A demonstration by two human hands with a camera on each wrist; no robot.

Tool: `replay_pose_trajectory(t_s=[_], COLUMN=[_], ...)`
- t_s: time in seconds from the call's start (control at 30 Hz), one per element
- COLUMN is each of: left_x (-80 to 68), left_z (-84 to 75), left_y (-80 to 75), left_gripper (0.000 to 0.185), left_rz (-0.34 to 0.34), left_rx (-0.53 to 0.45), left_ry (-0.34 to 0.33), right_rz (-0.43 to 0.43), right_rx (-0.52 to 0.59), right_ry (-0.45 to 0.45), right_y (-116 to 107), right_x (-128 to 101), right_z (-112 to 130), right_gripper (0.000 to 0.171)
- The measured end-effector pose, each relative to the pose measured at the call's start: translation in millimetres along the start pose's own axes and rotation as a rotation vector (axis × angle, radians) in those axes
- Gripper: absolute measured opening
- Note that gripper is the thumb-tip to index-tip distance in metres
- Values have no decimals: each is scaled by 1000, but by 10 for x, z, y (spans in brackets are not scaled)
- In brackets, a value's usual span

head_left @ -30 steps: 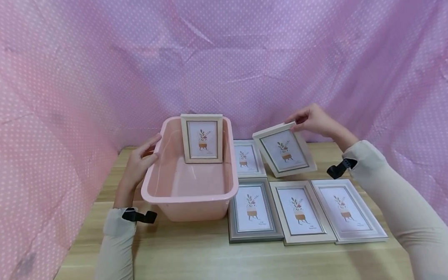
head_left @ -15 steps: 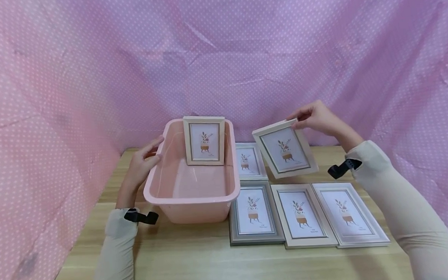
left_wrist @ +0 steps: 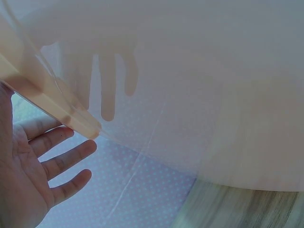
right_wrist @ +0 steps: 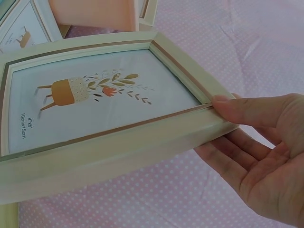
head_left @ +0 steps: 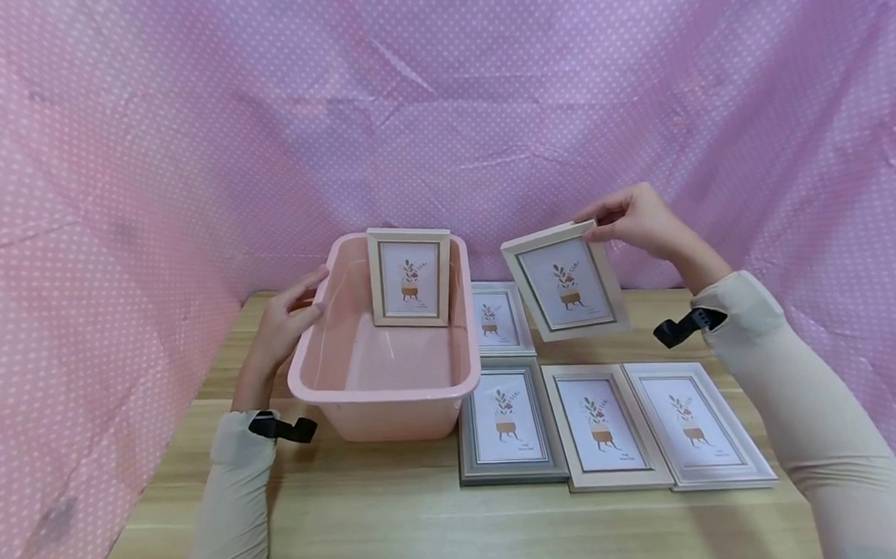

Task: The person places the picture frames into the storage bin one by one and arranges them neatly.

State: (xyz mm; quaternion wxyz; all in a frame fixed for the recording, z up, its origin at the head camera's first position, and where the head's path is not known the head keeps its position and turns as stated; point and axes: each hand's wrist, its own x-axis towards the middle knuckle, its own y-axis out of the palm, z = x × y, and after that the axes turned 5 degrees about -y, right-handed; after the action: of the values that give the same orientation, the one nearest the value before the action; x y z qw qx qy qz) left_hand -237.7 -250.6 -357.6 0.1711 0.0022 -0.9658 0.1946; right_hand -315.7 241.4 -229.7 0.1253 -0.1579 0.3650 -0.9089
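Item: cream picture frame [head_left: 566,281], held tilted in the air right of the pink tub [head_left: 383,381], above four frames lying flat on the table [head_left: 399,523]. Right hand [head_left: 636,223] pinches its top corner, thumb in front. Likely light, rigid, smooth-edged, with a fragile glazed front; best gripped by the moulding. Left hand [head_left: 283,323], fingers straight, rests against the tub's left wall.

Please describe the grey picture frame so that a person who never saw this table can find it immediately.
Start at the pink plastic tub on the wooden table. Directly beside its front right corner, the grey picture frame lies flat, first in a row of three. The two frames to its right are pale cream or whitish; it alone has a dark grey border.
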Motion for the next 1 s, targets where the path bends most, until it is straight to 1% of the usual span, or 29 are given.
replay_pose_trajectory(t_s=[0.17,0.33,0.5,0.67,0.7,0.73,0.77,0.9,0.93,1.0], left_x=[3,25,32,0,-5,-4,0,-19,-23,-47], left_z=[-2,0,16,0,5,42,83,102,98,13], left_y=[5,0,-12,-27,-28,-29,-29,-22,-20,-12], left_gripper=[46,47,46,46,46,46,46,46,46,46], left_rz=[7,8,2,-3,-2,-2,1,7,7,5], left_rx=[5,4,10,5,-3,-8,-8,-25,-23,-27], left_ry=[0,-7,4,0,-2,-6,-1,-4,-2,-9], right_rz=[-24,-48,-43,-35,-33,-31,-32,-59,-68,-95], right_rx=[3,1,3,12,15,17,26,77,95,141], right_ry=[-19,-17,-21,-29,-26,-19,-16,-14,-23,-41], right_y=[-39,-90,-125,-169,-181,-193,-204,-261,-275,-301], right_x=[-19,-16,19,22,19,12,1,-57,-73,-97], right_z=[45,74,102,172,186,202,221,318,349,407], right_gripper=[31,31,31,33,34,36,36,38,38,37])
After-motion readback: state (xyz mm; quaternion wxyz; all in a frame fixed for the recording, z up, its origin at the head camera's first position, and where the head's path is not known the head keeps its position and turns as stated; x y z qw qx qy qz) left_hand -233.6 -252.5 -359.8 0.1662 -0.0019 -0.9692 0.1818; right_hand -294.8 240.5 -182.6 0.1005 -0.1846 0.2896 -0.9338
